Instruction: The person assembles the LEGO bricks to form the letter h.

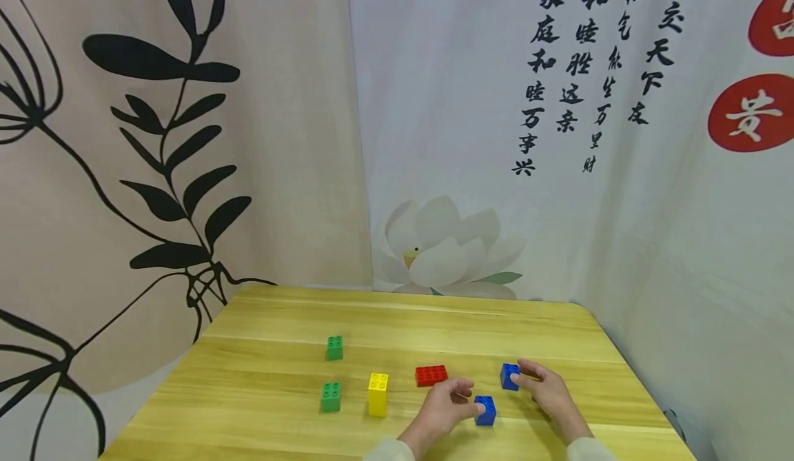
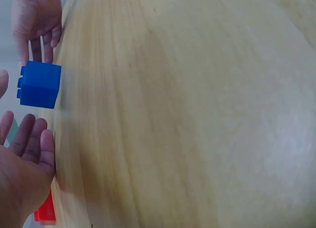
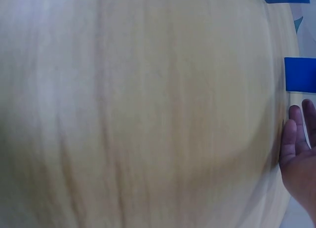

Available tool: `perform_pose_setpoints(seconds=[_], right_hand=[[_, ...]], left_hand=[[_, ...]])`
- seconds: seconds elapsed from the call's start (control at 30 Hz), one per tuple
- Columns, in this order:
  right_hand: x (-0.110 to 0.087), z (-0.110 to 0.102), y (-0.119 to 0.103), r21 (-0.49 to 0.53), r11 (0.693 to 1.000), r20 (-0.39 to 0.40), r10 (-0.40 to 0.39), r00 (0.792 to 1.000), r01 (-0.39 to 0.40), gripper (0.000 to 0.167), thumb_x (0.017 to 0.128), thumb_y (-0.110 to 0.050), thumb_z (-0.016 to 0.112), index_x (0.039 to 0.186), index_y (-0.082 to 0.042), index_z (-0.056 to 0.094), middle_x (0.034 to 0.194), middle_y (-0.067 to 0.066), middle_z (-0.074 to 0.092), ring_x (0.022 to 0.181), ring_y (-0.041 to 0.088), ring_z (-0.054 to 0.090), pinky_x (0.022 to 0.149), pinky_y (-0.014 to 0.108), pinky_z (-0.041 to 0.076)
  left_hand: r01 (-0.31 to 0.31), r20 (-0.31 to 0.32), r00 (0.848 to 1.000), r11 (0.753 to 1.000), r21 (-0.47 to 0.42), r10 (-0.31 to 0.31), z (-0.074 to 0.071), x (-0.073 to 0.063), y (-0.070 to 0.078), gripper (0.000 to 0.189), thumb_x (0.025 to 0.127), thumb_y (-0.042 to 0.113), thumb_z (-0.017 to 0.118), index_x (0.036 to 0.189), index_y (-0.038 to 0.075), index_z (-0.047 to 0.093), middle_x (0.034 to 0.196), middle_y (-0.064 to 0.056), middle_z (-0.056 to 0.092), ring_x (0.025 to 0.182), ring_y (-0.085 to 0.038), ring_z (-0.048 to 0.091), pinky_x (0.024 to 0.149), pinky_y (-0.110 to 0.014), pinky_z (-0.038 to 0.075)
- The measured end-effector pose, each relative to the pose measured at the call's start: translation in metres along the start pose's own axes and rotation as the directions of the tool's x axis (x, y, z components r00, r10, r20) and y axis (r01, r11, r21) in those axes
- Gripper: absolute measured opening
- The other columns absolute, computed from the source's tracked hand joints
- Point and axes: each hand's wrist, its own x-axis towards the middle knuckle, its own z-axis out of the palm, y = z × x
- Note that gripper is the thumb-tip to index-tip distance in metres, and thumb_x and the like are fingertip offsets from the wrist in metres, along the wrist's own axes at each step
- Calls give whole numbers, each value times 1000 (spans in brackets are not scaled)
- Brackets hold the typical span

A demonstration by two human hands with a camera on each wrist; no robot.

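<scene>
Two blue bricks stand on the table between my hands. My left hand is beside the nearer blue brick; its thumb tip overlaps the brick's left side in the head view. In the left wrist view a gap shows between the loosely extended left fingers and a blue brick. My right hand is at the farther blue brick, thumb over its right side and forefinger just behind. The right wrist view shows the right fingers extended, apart from a blue brick.
A red brick lies just beyond my left hand. Further left a tall yellow brick and two green bricks, one nearer and one farther, stand on the wooden table. Printed curtains hang behind the table.
</scene>
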Motion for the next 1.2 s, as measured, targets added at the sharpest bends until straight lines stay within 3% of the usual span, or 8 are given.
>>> perform_pose_setpoints(seconds=[0.33, 0.6, 0.97, 1.2], right_hand=[[2, 3, 3, -12, 1000, 6, 8, 1000, -8, 66, 92, -35, 72, 143, -1, 49, 142, 26, 49, 127, 44, 47, 88, 46, 49], [2, 6, 3, -23, 1000, 8, 7, 1000, -7, 63, 92, -31, 72, 142, 2, 50, 142, 27, 49, 127, 47, 46, 96, 55, 45], [4, 6, 3, -35, 999, -5, -7, 1000, 7, 59, 93, -27, 71, 140, 2, 51, 139, 27, 52, 126, 46, 48, 99, 55, 44], [5, 6, 4, -14, 1000, -23, 2, 1000, -2, 53, 95, -20, 69, 139, 5, 51, 136, 28, 53, 126, 46, 49, 102, 55, 42]], left_hand=[[-16, -5, 1000, 1000, 23, 16, 5, -1, -5, 40, 79, 17, 85, 115, 6, 69, 100, 3, 66, 90, -16, 60, 80, -37, 54], [-13, -14, 1000, 997, 78, 15, 7, 0, -9, 36, 79, 16, 85, 111, 8, 70, 96, 4, 65, 87, -14, 59, 78, -36, 53], [-44, -10, 999, 996, 75, 45, 6, 2, -10, 33, 79, 14, 85, 108, 7, 70, 94, 4, 65, 86, -13, 59, 76, -33, 53], [-8, 6, 1000, 995, 97, 7, 5, 4, -9, 24, 80, 15, 84, 100, 15, 71, 89, 6, 64, 82, -11, 57, 76, -34, 52]])
